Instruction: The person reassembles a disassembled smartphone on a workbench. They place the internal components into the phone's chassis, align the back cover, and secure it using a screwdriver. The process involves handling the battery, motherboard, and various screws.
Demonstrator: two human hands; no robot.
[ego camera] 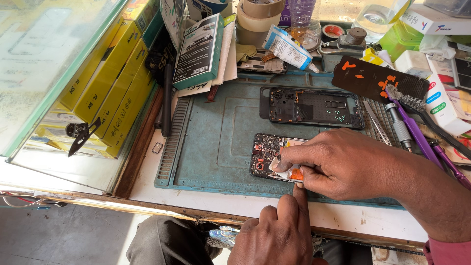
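your left hand [277, 235] sits nearest, fingers curled in, only the index finger stretched up to touch the near edge of the opened phone [274, 157]. your right hand [338, 164] comes in from the right, thumb and forefinger pressed together, pinching the pale strip at the phone's battery. the phone lies flat near the front edge of the blue-green work mat [216, 147] on the surface. with its board bare it looks light, thin and fragile, so you would do best to hold it by the outer edges, off the circuitry. farther back lies the black back frame [314, 105], with tiny green screws resting in it at its right. at the far edge stand tape rolls [257, 17], and yellow boxes [115, 83] sit stacked in the glass case at left.
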